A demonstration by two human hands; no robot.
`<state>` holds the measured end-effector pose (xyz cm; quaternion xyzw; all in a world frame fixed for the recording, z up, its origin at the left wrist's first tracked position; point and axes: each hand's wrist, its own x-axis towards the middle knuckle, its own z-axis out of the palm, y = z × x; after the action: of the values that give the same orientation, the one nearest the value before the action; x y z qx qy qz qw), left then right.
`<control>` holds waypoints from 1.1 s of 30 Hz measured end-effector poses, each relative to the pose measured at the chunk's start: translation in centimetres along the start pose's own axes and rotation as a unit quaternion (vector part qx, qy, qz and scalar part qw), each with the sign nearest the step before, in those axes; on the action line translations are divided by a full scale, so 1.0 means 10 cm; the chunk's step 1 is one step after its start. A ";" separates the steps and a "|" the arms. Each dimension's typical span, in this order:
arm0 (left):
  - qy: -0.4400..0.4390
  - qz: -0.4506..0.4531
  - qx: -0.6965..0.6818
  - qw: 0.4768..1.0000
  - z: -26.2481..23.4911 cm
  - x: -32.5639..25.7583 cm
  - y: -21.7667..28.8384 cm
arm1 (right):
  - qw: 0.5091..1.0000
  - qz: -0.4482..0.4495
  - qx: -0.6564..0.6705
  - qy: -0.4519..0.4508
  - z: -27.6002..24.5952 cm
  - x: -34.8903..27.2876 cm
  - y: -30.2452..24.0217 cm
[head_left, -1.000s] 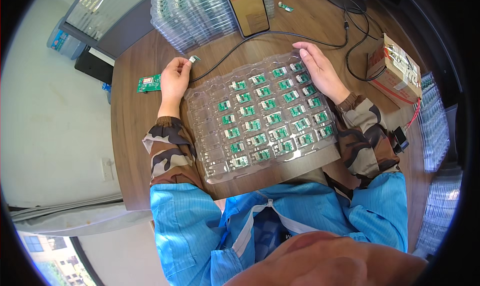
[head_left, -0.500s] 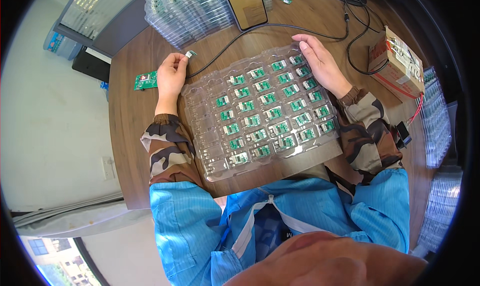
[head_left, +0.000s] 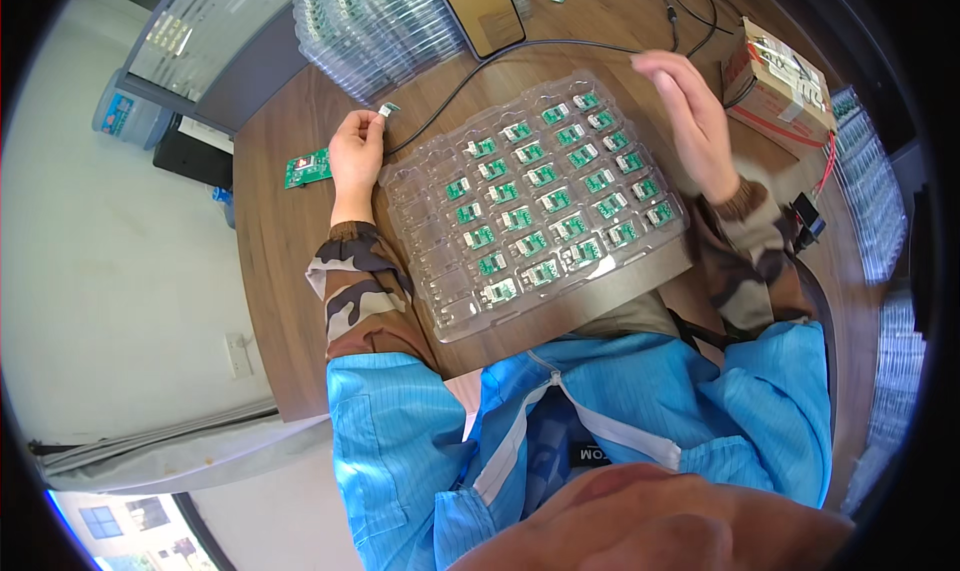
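Head view: brown wooden table [head_left: 290,271] fills most of the frame, person seated at it in blue smock over camo sleeves. Clear plastic blister tray [head_left: 535,201] lies flat on the table right in front of the person, angled, w/ rows of pockets; right-hand pockets hold small green circuit boards [head_left: 545,206], the leftmost pockets look bare. Stack of clear empty trays [head_left: 375,21] sits at the far side of the table, well apart from the working tray. Cardboard box [head_left: 785,76] w/ red wires sits at the right edge, near the right hand. Tablet-like device [head_left: 480,6] stands beyond the tray, black cable [head_left: 470,71] running from that area toward the left hand. Right hand [head_left: 690,121] is raised above the tray's far right corner, fingers loosely spread and relaxed, nothing in it, not touching the tray. Left hand [head_left: 355,156] rests on the table just beside the tray's left far corner, fingers curled, pinching a small connector piece [head_left: 387,110] at the fingertips. Loose green board [head_left: 308,167] lies on the table just left of the left hand, apart from it.
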<state>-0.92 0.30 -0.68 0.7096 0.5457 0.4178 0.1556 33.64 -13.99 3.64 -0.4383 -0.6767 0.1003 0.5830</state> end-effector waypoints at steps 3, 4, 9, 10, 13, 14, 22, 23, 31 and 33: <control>0.000 -0.005 -0.011 1.000 -0.02 -0.02 0.01 | 0.995 0.017 -0.084 -0.050 -0.31 -0.29 -0.38; 0.002 -0.003 -0.011 1.000 -0.03 -0.03 0.02 | 0.985 0.002 -0.165 -0.058 -0.44 -0.38 -0.46; 0.003 0.000 -0.003 1.000 -0.01 -0.01 0.01 | 0.850 0.027 -0.519 -0.085 -1.07 -0.62 -0.72; 0.003 -0.005 0.002 1.000 0.00 -0.01 0.02 | 0.822 0.039 -0.562 -0.083 -1.15 -0.67 -0.74; 0.006 0.004 0.003 1.000 0.00 0.00 0.03 | 0.765 0.060 -0.631 -0.116 -1.28 -0.80 -0.72; 0.004 0.005 0.004 1.000 0.00 0.00 0.03 | 0.765 0.062 -0.630 -0.116 -1.31 -0.84 -0.69; -0.001 -0.001 -0.009 1.000 0.00 -0.01 0.02 | 0.702 0.150 -0.673 -0.180 -1.34 -0.91 -0.47; -0.001 -0.002 -0.009 1.000 0.00 -0.01 0.03 | 0.702 0.150 -0.673 -0.181 -1.34 -0.92 -0.46; -0.002 -0.005 -0.008 1.000 0.00 -0.01 0.04 | 0.678 0.153 -0.696 -0.182 -1.39 -0.98 -0.30; -0.001 -0.003 -0.011 1.000 0.00 0.00 0.00 | 0.669 0.164 -0.699 -0.195 -1.37 -0.97 -0.30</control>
<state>-0.96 0.30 -0.66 0.7068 0.5429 0.4226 0.1647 43.66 -27.78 2.91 -0.7919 -0.5641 -0.2247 -0.0644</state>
